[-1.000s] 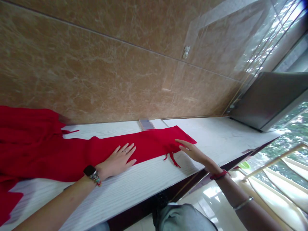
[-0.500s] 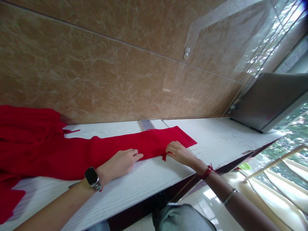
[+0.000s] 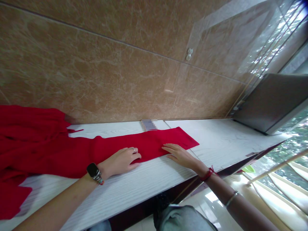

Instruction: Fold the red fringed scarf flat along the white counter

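A red garment (image 3: 72, 154) lies along the white surface, bunched on the left and with a long, flat, narrow part reaching right to a slanted end. My left hand (image 3: 122, 161) rests on the near edge of that narrow part, its fingers slightly bent and apart from the thumb. Further right, my right hand (image 3: 179, 155) lies with stretched fingers on the cloth near its end. Both palms partly cover the near edge of the fabric.
The white wood-grain counter (image 3: 221, 138) runs along a brown marbled wall (image 3: 108, 80). Against the wall sits a small pixelated item (image 3: 149, 125). A dark grey appliance-like box (image 3: 274, 99) stands at the far right, and a railing (image 3: 279, 166) is beyond the counter's front edge.
My right hand has let go of a small flap of red cloth at the near edge and flattened onto the fabric. The flap no longer sticks out. My left-hand fingers have shifted slightly.
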